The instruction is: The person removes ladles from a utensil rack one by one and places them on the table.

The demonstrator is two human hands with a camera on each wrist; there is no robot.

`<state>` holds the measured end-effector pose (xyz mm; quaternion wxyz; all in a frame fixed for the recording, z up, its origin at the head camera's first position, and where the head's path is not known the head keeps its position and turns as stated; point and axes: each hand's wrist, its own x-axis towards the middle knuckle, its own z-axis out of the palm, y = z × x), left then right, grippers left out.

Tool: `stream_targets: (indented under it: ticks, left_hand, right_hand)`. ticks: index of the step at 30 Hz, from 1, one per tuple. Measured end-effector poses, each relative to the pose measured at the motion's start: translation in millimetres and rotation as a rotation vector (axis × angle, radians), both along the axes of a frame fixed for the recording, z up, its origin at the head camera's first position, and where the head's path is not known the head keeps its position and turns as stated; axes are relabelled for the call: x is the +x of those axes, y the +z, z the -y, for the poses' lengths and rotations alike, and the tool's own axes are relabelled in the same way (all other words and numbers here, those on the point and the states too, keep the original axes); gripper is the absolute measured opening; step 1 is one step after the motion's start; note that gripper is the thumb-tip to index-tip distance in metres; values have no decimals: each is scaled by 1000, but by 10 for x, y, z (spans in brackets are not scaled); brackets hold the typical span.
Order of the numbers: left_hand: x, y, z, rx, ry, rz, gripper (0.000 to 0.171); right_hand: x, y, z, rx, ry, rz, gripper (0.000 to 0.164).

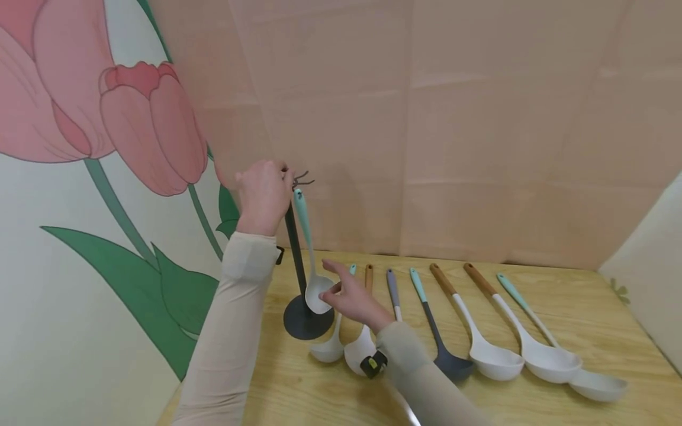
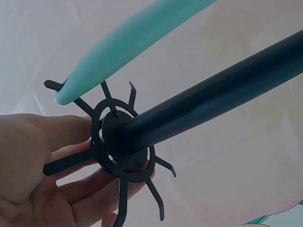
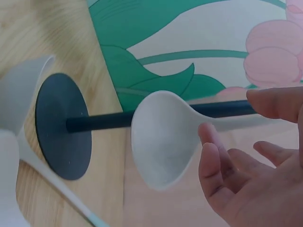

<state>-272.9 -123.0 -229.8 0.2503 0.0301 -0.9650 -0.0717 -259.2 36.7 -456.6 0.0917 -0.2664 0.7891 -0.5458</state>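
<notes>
My left hand [image 1: 264, 192] grips the hooked top of a black utensil stand [image 1: 295, 242]. In the left wrist view its fingers wrap behind the hook ring [image 2: 99, 142]. A white ladle [image 1: 318, 293] with a turquoise handle hangs from one hook by its handle hole, bowl down beside the pole. My right hand [image 1: 354, 296] is beside that ladle's bowl, thumb and fingers apart. In the right wrist view the fingertips [image 3: 208, 135] overlap the edge where the bowl [image 3: 163, 137] narrows into its neck, and the hand does not close round it.
Several more ladles lie on the wooden table [image 1: 282, 384], among them a dark one with a turquoise handle [image 1: 453, 364] and white ones with wooden handles [image 1: 495, 358]. The stand's round base [image 1: 301, 325] is near the left wall, painted with tulips [image 1: 151, 130]. A pinkish sheet [image 1: 479, 136] covers the back.
</notes>
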Motion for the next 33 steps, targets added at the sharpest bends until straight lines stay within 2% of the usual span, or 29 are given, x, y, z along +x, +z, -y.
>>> stream_targets:
  ticks: [7,14,22,28,33]
  left_hand:
    - [-3,-31,-43,9,-8,-18,33]
    - [8,-35,-44,-3,5,-24,32]
    - [-1,-47,-60,3,5,-21,32]
    - [4,-44,-63,-18,26,-13,33]
    - [5,-36,-67,-22,32,-10,33]
  right_hand:
    - [-29,-46,76,-19,64,51,71]
    - [37,-56,117,-26,98,39,68]
    - [112,-127,106,-38,43,-97,27]
    - [155,-139,88,-54,13,-99,27]
    - [178,-103,81,-68,7,-140,26]
